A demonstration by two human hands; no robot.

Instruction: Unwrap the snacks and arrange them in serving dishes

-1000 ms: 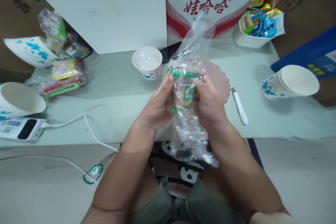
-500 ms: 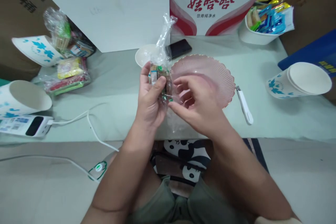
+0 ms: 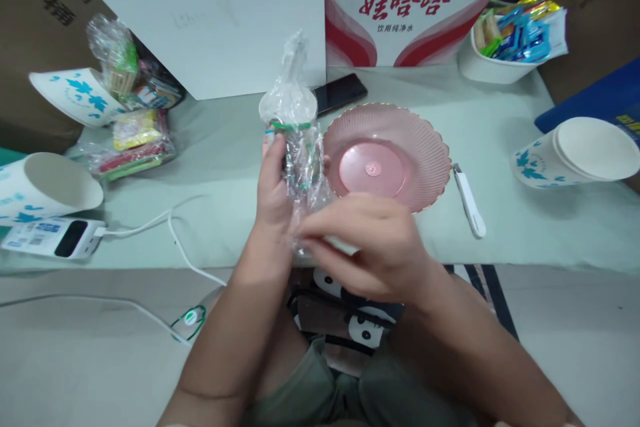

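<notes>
Pale green cloth (image 3: 215,160) forms the work surface. Left hand (image 3: 273,197) grips a crinkled, transparent plastic packet (image 3: 303,163) above the cloth; right hand (image 3: 370,247) pinches its lower film. Adjacent right: ribbed pink bowl (image 3: 433,153), scalloped rim. Farther right: white tub (image 3: 493,69) holding glossy snack sachets (image 3: 525,40).

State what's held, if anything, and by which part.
The left hand holds the plastic packet around its body. The right hand is at its lower end, grip unclear.
</notes>
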